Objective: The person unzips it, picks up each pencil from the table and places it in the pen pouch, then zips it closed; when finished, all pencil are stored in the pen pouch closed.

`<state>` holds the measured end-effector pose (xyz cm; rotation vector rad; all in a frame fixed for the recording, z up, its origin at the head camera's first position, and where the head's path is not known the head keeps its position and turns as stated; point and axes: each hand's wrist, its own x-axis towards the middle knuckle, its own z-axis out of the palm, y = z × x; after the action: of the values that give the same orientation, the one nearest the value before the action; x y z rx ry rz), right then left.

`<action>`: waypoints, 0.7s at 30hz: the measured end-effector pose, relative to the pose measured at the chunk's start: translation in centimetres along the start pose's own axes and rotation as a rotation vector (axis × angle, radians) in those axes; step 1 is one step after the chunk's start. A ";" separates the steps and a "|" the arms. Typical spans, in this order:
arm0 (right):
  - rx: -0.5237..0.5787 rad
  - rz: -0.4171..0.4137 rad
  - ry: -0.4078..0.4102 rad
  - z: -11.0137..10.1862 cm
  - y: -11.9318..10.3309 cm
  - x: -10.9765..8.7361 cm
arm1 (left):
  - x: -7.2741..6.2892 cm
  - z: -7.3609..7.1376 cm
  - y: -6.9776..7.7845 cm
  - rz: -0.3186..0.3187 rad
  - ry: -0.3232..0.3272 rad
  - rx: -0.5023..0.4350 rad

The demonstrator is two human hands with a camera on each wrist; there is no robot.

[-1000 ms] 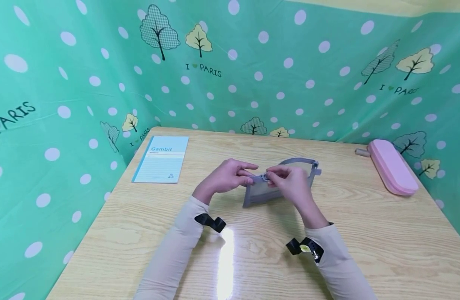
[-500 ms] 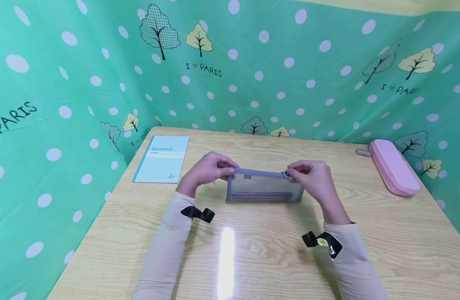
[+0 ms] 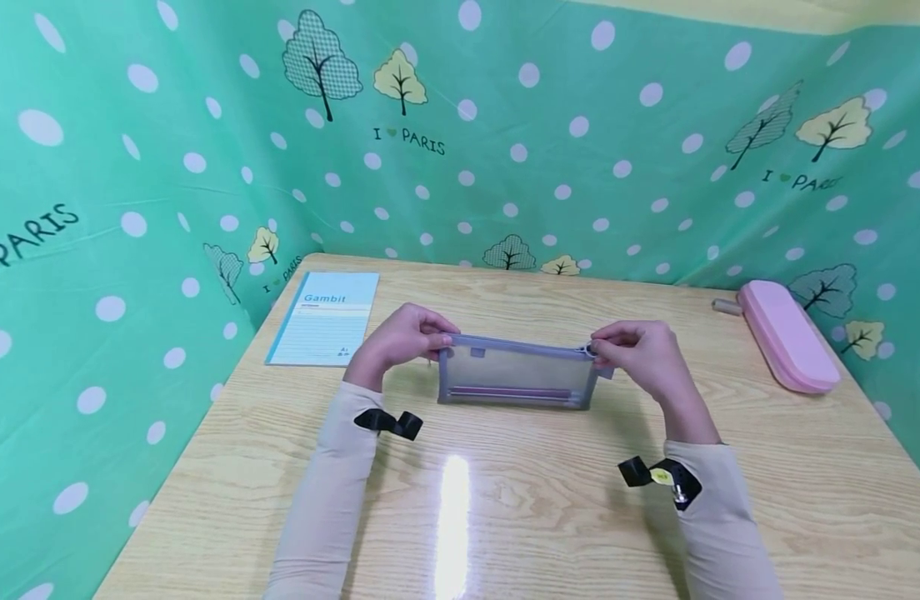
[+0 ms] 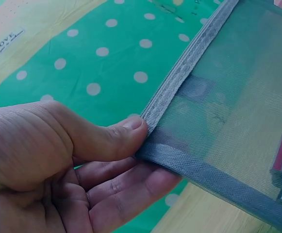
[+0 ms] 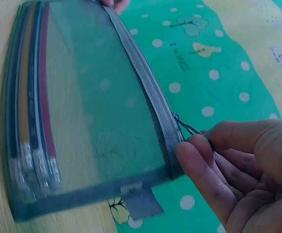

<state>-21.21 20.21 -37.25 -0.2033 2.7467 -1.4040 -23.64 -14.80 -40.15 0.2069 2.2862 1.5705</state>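
A grey see-through mesh zip pencil pouch (image 3: 516, 367) is held upright between both hands over the table. Several pencils (image 5: 44, 87) lie along its bottom, seen through the mesh, one red and one yellow-orange. My left hand (image 3: 406, 340) pinches the pouch's upper left corner between thumb and fingers. At the other end, my right hand (image 3: 643, 354) pinches the zipper pull (image 5: 191, 128), its slider close to the pouch's right corner. The zip line looks drawn together along the top edge. A small fabric tab (image 5: 143, 203) sticks out from the right side.
A light-blue notebook (image 3: 323, 319) lies at the back left of the wooden table (image 3: 535, 517). Toward the right edge rest a pink pencil case (image 3: 787, 336) and a small grey cylindrical object (image 3: 726, 307). A green dotted cloth (image 3: 460, 150) hangs behind and at the sides.
The right hand has drawn the zipper pull rightward along the top edge to the right end. The left hand has shifted left to the upper left corner, and the pouch now faces forward, stretched straight.
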 end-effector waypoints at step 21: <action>0.209 0.128 -0.045 -2.3 5.0 -0.8 | 0.5 0.9 -0.5 -0.116 -0.061 0.004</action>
<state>-21.14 25.04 -40.00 -0.0483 2.5045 -1.6137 -23.70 -14.01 -41.01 0.1192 2.2139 1.4816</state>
